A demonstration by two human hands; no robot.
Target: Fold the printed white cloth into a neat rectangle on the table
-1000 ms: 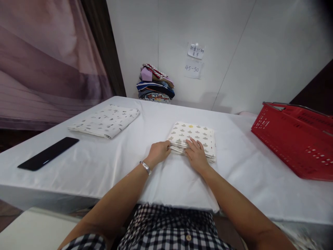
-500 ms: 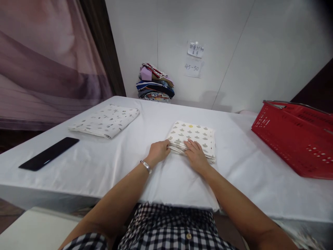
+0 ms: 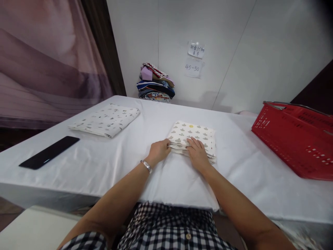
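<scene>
A folded white cloth (image 3: 191, 133) with grey cloud-like prints and a yellow figure lies in front of me, its layers stacked at the near edge. My left hand (image 3: 160, 151) pinches the near left corner of those layers, thumb and fingers closed on it. Over the near edge rests my right hand (image 3: 198, 154), fingers stretched out on the top layer; its thumb is hard to see. Farther left lies another folded white cloth (image 3: 108, 119) with small grey prints, apart from both hands.
A black flat slab (image 3: 49, 152) lies at the table's left. At the right stands a red plastic basket (image 3: 293, 139) with a metal handle. Several folded fabrics (image 3: 156, 83) are piled beyond the far edge of the white-covered table (image 3: 125, 173), below paper signs (image 3: 194, 67).
My right hand has shifted slightly to the right along the cloth's near edge. The left hand keeps its pinch at the corner.
</scene>
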